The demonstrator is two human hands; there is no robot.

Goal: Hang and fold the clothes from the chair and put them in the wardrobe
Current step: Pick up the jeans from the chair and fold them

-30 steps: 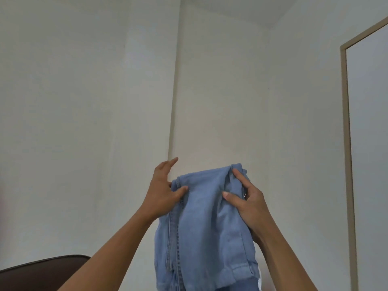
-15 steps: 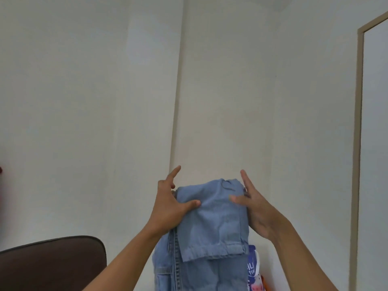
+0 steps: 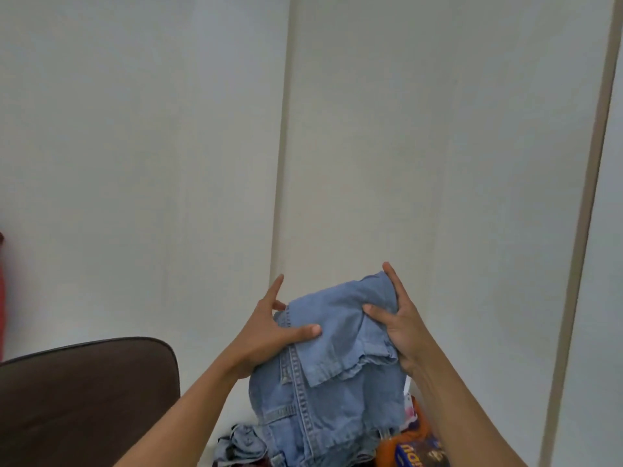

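A pair of light blue jeans [image 3: 332, 375] is held up in front of me, folded over on itself, its lower part hanging down. My left hand [image 3: 269, 335] pinches the left edge of the fold, thumb on the front, index finger pointing up. My right hand [image 3: 401, 328] pinches the right edge, thumb pressed on the front and fingers behind the cloth. The dark brown chair [image 3: 84, 396] back shows at the lower left. The wardrobe's pale door edge [image 3: 593, 210] runs down the right side.
Below the jeans lie a crumpled grey garment [image 3: 241, 444] and orange and blue packaging [image 3: 409, 443]. A red object [image 3: 2, 291] shows at the far left edge. White walls meet in a corner behind my hands.
The view has tilted down, showing more of the chair and the items below. The jeans have been folded over further and both hands have shifted their hold on the fold.
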